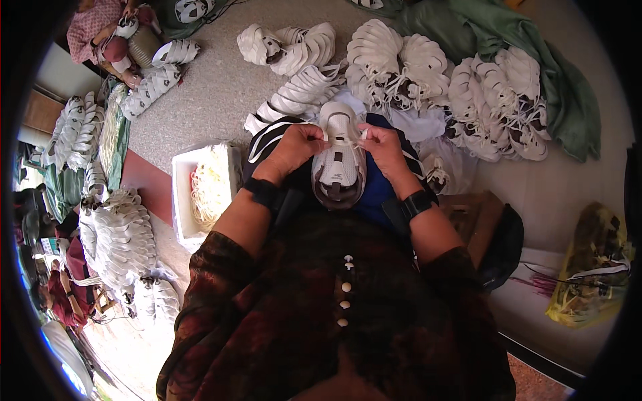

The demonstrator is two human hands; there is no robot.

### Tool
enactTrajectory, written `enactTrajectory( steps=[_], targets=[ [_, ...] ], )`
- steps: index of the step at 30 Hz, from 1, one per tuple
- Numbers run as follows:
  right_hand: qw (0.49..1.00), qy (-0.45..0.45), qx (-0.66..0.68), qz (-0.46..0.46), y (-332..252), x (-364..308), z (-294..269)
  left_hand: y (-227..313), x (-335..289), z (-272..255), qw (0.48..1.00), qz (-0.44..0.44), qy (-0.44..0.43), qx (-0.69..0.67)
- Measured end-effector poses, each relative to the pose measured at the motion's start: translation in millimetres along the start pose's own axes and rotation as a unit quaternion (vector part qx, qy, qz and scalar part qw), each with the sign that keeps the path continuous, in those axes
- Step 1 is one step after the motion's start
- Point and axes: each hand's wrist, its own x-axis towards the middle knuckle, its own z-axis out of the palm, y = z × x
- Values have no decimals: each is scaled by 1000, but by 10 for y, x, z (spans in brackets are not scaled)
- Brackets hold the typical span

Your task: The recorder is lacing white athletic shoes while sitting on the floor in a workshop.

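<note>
A white shoe upper (339,164) with a dark lining rests on my lap, toe pointing away from me. White lace (342,142) runs across its front eyelets. My left hand (297,148) is closed in a pinch on the lace at the shoe's left side. On the right side, my right hand (386,150) pinches the lace too, its pale end showing at the fingertips. Both hands are level with each other, close beside the upper.
A white box (182,194) of pale laces stands left of my knees. Stacks of white shoe uppers (401,60) lie ahead, near green cloth (568,100). More stacks (117,234) are at left. A yellow bag (588,267) lies right. Another person (100,33) sits far left.
</note>
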Motion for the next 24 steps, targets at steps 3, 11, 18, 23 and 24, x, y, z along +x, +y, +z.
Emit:
enactTrajectory(
  steps=[3,11,18,23,24],
  targets=[
    [977,-16,-206,-50,-70,67,81,-47,-61,-89,1000,5,12,-19],
    [974,-55,-210,-65,-211,3,116,6,-28,73,994,75,39,72],
    [901,-6,-416,-124,-115,-104,230,-111,-92,136,958,155,151,188],
    [811,-46,-562,-155,-302,-228,290,-128,-47,112,941,186,185,214],
    [809,-44,-566,-152,-267,-215,253,-111,-26,127,943,187,184,206]
  ],
)
